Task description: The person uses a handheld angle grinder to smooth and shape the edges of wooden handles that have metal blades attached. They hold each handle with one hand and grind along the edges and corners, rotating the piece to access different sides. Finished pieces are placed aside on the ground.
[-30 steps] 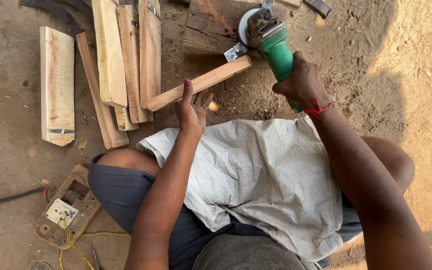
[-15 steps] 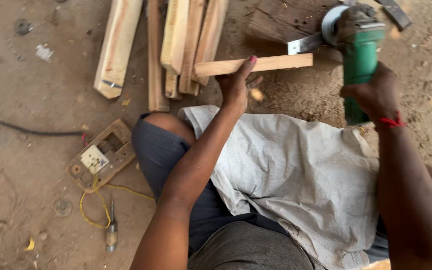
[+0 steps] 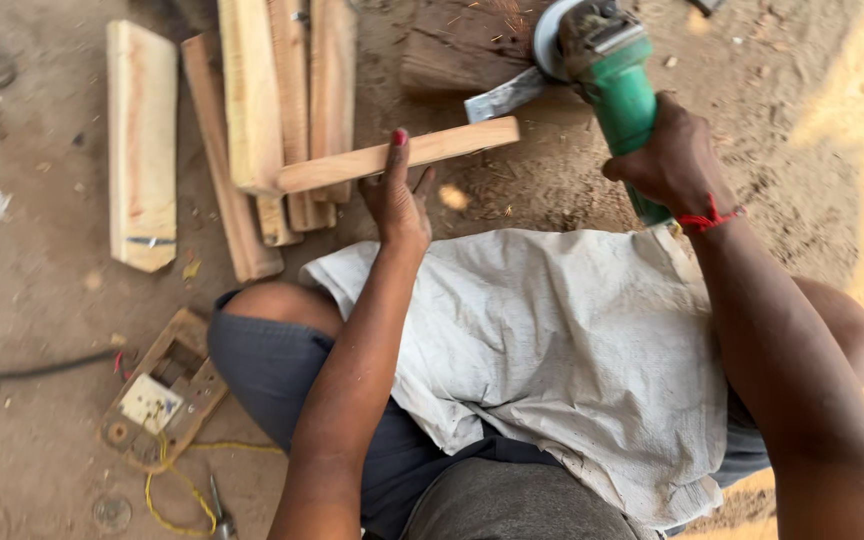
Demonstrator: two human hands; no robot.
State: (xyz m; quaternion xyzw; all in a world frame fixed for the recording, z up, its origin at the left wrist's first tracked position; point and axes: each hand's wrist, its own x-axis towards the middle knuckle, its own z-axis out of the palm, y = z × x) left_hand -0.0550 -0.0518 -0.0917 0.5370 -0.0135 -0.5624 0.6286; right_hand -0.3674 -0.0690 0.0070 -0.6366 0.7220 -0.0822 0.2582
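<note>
Tilted up since before, wood strip [image 3: 402,156] stays in left hand [image 3: 397,200]; right hand [image 3: 674,160] grips green grinder [image 3: 612,80].

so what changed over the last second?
Mostly the camera swung: the view slid off to one side and back. The wooden strip tilted a little, its far end near the green angle grinder. Unchanged: left hand holds the strip, right hand keeps its grip on the grinder, white cloth over the lap, boards lying alongside.
</note>
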